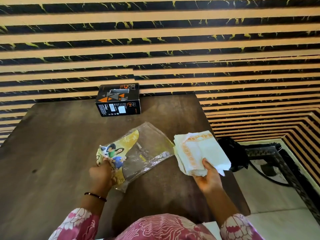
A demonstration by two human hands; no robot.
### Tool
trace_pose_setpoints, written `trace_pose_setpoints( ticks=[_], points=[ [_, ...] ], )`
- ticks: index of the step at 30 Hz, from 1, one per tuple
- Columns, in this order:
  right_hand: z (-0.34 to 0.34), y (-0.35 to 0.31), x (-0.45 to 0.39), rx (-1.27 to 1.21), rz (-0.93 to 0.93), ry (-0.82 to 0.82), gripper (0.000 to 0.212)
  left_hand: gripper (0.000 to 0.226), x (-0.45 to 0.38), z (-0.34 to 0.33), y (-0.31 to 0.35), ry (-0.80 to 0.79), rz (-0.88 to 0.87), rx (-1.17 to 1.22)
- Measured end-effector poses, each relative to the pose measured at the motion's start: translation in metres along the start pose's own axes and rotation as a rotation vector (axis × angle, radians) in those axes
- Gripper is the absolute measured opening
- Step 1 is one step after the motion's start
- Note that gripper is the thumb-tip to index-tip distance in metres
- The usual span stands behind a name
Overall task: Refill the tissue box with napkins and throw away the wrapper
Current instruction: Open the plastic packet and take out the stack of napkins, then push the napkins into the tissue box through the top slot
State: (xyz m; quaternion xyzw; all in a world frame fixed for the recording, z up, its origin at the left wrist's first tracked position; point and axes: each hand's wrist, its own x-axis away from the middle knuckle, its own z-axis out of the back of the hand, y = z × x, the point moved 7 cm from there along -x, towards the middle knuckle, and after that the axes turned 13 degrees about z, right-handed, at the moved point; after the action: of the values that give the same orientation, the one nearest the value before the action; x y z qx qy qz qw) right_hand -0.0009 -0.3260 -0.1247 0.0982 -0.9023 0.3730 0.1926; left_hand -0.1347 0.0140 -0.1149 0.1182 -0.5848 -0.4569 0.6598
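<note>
Your left hand (101, 174) gripped the near, printed end of the wrapper (138, 151), its fingers curled round the crumpled yellow plastic, while the clear far end of the wrapper fanned out over the dark wooden table (52, 153) toward the wall. The wrapper looked flat and empty, with a picture of people printed on the part beside your fingers. Your right hand (207, 179) held the stack of napkins (200, 151) from below, palm up, with the thumb pressed on top of the near edge; the napkins were white with an orange border pattern, and the stack sat just right of the wrapper's open end, close to it or perhaps touching it. The stack hung over the right edge of the table. The tissue box (118, 99), black with orange and grey triangles, stood at the far side of the table against the striped wall (155, 40), well apart from both hands, with the slot in its top face showing dark. A thin dark bracelet (95, 196) circled your left wrist, and pink floral sleeves (76, 224) covered both forearms. On the floor to the right of the table, something black (232, 153) lay beside a patterned tile border (270, 163); I could not tell what it was.
</note>
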Motion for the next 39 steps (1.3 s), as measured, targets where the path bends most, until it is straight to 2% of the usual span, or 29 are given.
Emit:
trace_pose_setpoints(
  ticks=[3,6,8,10,12,13,15,17,18,21,23,27,30,35,39],
  points=[
    [-0.007,0.014,0.016,0.134,-0.068,-0.004,0.038,0.035,-0.002,0.005,-0.011,-0.011,0.056,0.098],
    [-0.01,0.04,0.038,0.328,-0.313,-0.018,0.026,0.031,-0.004,0.014,-0.018,0.0,0.072,0.126],
    [-0.018,0.058,0.057,0.5,-0.47,-0.11,0.02,0.028,-0.005,0.019,-0.022,-0.013,0.061,0.11],
    [-0.033,0.073,0.073,0.683,-0.491,-0.255,0.015,0.036,-0.006,0.025,-0.023,-0.038,0.017,0.065],
    [-0.055,0.081,0.079,0.817,-0.334,-0.381,0.01,0.06,0.0,0.035,-0.019,-0.003,-0.098,-0.086],
    [-0.07,0.085,0.081,0.898,-0.203,-0.445,0.009,0.072,0.005,0.043,-0.014,0.065,-0.197,-0.187],
    [-0.098,0.088,0.082,1.178,0.126,-0.582,0.021,0.085,0.021,0.049,0.004,0.211,-0.487,-0.445],
    [-0.121,0.091,0.085,1.439,0.454,-0.714,0.046,0.083,0.033,0.035,0.018,0.211,-0.783,-0.775],
    [-0.13,0.098,0.086,1.511,0.541,-0.773,0.057,0.079,0.028,0.027,0.016,0.153,-0.88,-0.923],
    [-0.138,0.123,0.082,1.72,0.538,-0.835,0.076,0.063,0.017,0.01,0.008,-0.012,-1.049,-1.251],
    [-0.141,0.14,0.079,1.829,0.505,-0.844,0.081,0.064,0.005,0.013,0.006,-0.044,-1.049,-1.355],
    [-0.156,0.179,0.081,1.95,0.407,-0.876,0.084,0.072,-0.029,0.053,0.012,-0.068,-0.901,-1.345],
    [-0.181,0.221,0.094,2.024,0.42,-0.958,0.085,0.088,-0.061,0.101,0.021,-0.027,-0.82,-1.35],
    [-0.223,0.299,0.122,2.074,0.431,-1.123,0.088,0.097,-0.116,0.179,0.036,0.014,-0.733,-1.318],
    [-0.251,0.35,0.14,2.083,0.425,-1.204,0.106,0.097,-0.152,0.226,0.049,0.026,-0.695,-1.294]
  ],
)
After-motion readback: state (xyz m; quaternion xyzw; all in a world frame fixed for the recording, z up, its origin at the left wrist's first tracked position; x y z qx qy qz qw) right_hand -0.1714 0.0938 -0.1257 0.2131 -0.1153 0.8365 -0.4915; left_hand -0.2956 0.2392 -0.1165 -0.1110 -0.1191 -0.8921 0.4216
